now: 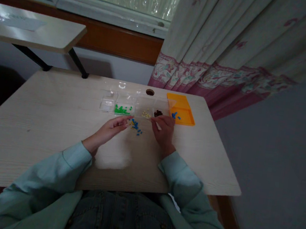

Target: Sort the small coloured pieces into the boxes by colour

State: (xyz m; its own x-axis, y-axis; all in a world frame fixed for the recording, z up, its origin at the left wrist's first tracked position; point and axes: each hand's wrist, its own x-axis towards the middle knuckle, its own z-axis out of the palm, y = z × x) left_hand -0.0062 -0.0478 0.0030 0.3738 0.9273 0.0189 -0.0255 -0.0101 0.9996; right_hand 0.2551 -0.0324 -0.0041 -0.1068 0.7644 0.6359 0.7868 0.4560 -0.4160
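Note:
My left hand point(111, 127) hovers at the left of a small pile of blue pieces point(135, 124), its fingers stretched out and the thumb apart from them. Some yellow bits point(130, 123) lie by its fingertips among the blue ones. My right hand point(164, 130) is closed in a pinch in front of the clear compartment box point(107, 105); whatever sits between its fingertips is too small to make out. Inside the box are green pieces point(122, 110), pale cream pieces point(146, 114) and dark brown pieces point(158, 113), each kind in its own compartment.
An orange tray point(188, 117) with a few blue pieces point(175, 115) stands right of the box, beyond my right hand. Behind the box is a round hole point(150, 92) in the table point(41, 122). A raised shelf point(53, 35) is at the back left, a curtain point(195, 52) behind.

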